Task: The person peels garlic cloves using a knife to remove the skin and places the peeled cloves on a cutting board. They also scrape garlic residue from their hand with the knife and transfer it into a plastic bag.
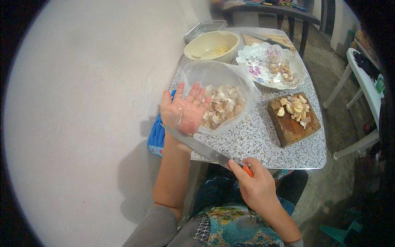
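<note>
My left hand (185,112) is raised palm up, fingers apart, over the left side of a clear plastic bag (213,69) holding garlic skins (226,103). Bits of skin cling to the palm. In my right hand (257,182) is a knife (200,148) with an orange handle; its long blade points up and left, with the tip by my left wrist. At the right, peeled and partly peeled garlic cloves (297,108) lie on a thick wooden block (290,132). Behind it, a scalloped floral plate (257,57) holds garlic bulbs and cloves (276,66).
A cream plastic bowl (197,46) with chopped yellowish pieces stands at the back, beside a clear container (205,27). Another knife (268,40) rests on a wooden board (251,39). A blue cloth (156,136) lies at the left edge. A wall borders the left; a white plastic chair (364,83) stands right.
</note>
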Demonstrator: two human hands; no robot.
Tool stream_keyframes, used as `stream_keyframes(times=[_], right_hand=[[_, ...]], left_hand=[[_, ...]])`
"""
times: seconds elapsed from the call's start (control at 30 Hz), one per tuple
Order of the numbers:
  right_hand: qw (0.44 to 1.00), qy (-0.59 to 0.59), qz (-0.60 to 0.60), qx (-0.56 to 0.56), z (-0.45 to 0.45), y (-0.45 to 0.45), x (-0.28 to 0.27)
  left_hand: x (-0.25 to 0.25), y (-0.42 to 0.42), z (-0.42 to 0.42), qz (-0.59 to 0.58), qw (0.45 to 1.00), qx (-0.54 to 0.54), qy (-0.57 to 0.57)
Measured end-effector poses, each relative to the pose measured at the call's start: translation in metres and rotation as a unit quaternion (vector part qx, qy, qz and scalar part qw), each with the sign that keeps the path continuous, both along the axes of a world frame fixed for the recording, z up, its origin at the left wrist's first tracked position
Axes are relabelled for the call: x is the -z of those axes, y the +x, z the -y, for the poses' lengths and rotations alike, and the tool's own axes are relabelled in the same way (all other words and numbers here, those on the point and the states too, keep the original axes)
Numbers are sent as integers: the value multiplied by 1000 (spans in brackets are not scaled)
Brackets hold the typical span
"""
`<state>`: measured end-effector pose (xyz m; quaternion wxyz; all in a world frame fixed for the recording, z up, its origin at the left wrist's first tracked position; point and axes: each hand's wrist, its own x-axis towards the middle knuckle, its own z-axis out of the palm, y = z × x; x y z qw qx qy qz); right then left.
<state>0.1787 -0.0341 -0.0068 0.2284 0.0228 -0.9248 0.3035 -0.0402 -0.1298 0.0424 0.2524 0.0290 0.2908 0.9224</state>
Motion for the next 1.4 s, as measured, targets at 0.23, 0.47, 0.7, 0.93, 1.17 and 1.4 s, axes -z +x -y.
stream_keyframes(times=[0.23, 0.47, 0.7, 0.93, 1.17, 1.4], right_hand=[[1000, 7, -17, 10, -10, -13, -1], [990, -103, 38, 92, -7, -14, -7], [997, -71, -9, 4, -2, -14, 8], [990, -113, -5, 85, -13, -26, 17], [994, -97, -18, 54, -16, -20, 5], [998, -59, 2, 36, -10, -16, -1]], left_hand=[[-5, -5, -4, 39, 998, -15, 43], [-11, -27, -4, 39, 992, -47, 108], [-20, -35, -16, 96, 980, -82, 156], [-25, -24, -14, 131, 971, -53, 195], [-29, -17, -27, 16, 992, -85, 95], [-18, -15, -30, -58, 997, -30, 37]])
